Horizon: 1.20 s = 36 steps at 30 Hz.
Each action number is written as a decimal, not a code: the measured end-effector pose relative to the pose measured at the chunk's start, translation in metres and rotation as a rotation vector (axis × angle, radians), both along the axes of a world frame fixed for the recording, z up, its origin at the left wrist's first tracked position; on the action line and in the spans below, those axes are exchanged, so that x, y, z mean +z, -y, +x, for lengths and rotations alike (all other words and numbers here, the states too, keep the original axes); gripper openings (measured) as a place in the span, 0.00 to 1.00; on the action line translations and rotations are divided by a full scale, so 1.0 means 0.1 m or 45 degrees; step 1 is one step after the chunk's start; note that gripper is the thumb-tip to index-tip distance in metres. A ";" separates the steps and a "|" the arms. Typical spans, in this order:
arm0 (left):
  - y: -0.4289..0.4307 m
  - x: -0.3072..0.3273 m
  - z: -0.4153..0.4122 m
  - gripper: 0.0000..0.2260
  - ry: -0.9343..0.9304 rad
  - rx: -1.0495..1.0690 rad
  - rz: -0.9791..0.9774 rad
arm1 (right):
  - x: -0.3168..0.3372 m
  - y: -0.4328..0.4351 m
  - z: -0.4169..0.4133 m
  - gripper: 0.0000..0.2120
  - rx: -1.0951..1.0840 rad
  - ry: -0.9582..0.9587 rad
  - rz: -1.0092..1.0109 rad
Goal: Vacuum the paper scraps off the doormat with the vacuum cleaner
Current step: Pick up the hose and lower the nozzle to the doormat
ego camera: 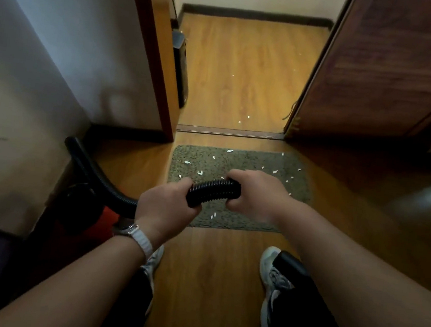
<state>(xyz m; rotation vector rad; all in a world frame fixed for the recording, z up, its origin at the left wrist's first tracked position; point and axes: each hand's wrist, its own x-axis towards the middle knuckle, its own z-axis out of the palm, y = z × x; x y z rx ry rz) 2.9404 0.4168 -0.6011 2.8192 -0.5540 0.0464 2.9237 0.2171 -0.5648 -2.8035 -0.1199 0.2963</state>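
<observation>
- My left hand (166, 207) is curled round the black ribbed hose (214, 192), gripping it above the near left part of the doormat (232, 222).
- My right hand (255, 195) grips the same hose farther along, above the middle of the doormat; its fingers wrap round the hose end, and I cannot tell what lies past them.
- Between my two hands the hose bends in a short arch.
- Behind my left hand the hose loops away to the left of the doormat and down to the vacuum (87, 211), a dark and red body standing on the floor (210, 282) by the wall.
- The doormat lies flat on the floor, just this side of the threshold (228, 132).
- White paper scraps (187, 162) are scattered over the doormat, most on its far half and one near its close edge.
- A few more scraps lie on the floor beyond the doormat, past the threshold.
- A door (383, 74) stands open to the right of the doormat, on its far side.
- A white watch (139, 236) sits on my left wrist.
- My shoes (272, 273) stand on the floor just short of the doormat.
</observation>
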 end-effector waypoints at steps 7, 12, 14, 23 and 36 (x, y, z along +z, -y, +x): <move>0.23 -0.11 0.21 0.09 -0.495 0.185 -0.434 | -0.49 0.06 -0.12 0.26 -0.530 0.403 0.189; 0.36 -0.21 0.30 0.12 -0.836 0.217 -0.853 | -0.53 0.14 -0.03 0.26 -0.738 0.323 0.316; 0.37 -0.20 0.31 0.08 -0.955 0.145 -0.932 | -0.55 0.12 0.06 0.21 -0.875 0.214 0.676; 0.45 -0.18 0.23 0.08 -1.325 -0.273 -0.586 | -0.63 0.46 0.41 0.14 -1.648 -0.352 2.151; 0.40 -0.37 0.42 0.14 -0.853 -0.522 0.280 | -0.62 0.70 0.34 0.08 -1.420 -0.255 1.371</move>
